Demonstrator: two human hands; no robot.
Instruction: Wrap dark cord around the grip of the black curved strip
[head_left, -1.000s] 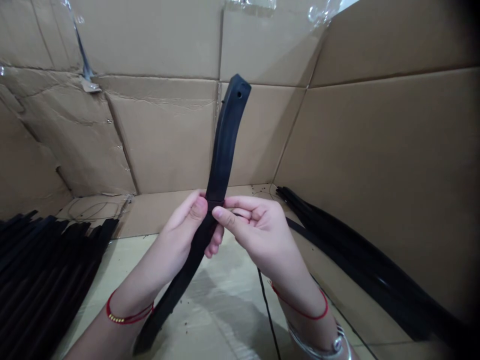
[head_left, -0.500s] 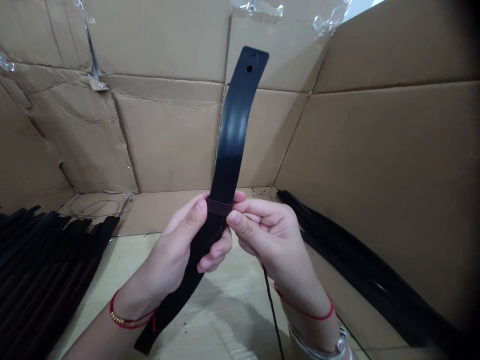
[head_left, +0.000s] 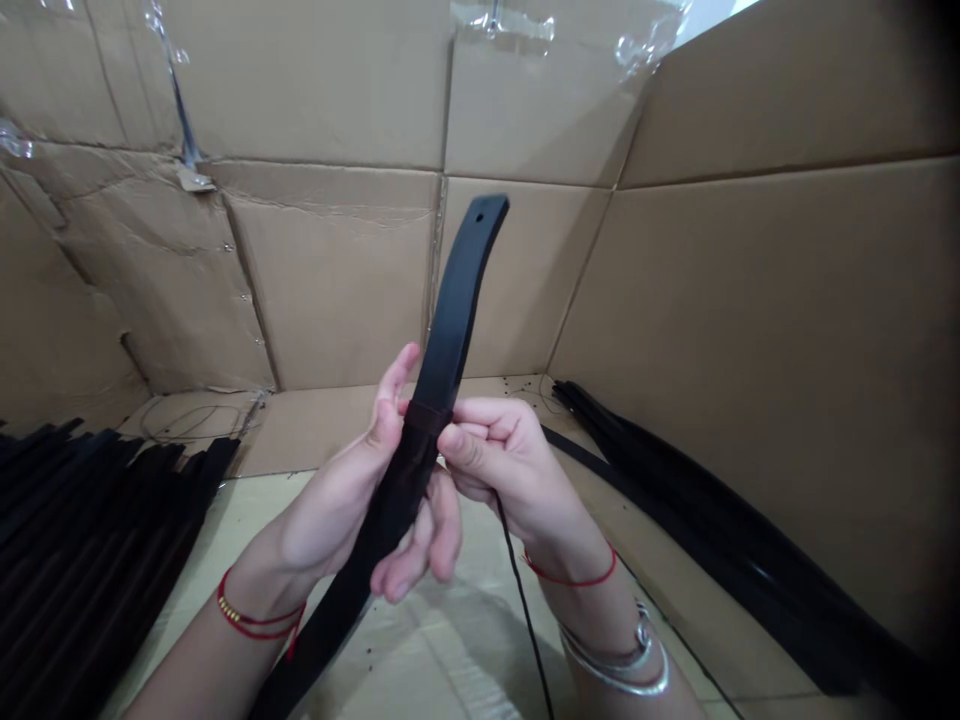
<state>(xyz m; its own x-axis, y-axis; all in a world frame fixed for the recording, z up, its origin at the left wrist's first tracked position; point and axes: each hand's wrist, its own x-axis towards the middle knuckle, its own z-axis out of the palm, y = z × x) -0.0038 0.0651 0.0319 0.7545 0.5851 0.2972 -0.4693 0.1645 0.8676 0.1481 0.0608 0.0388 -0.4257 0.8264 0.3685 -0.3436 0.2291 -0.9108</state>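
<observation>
A long, curved black strip (head_left: 448, 320) with a small hole near its top end stands tilted between my hands. Around its middle lies a dark brown band (head_left: 427, 417), ribbed like wound cord. My left hand (head_left: 352, 480) cradles the strip from the left, with its thumb side at the left edge and its other fingers curling out behind. At the band's right edge, my right hand (head_left: 502, 455) is closed in a pinch; what sits between the fingertips is mostly hidden. A thin black cord (head_left: 523, 590) hangs down from beneath this hand.
Several dark strips (head_left: 105, 540) lie side by side at the left. More long black strips (head_left: 720, 520) rest along the right cardboard wall (head_left: 787, 330). Behind my hands rises a creased, taped cardboard panel (head_left: 337, 270). A pale board (head_left: 420, 650) lies below.
The strip's top end has dropped lower and turned more edge-on. My left fingers have loosened and spread a little. My right hand has shifted slightly left, still pinching at the band.
</observation>
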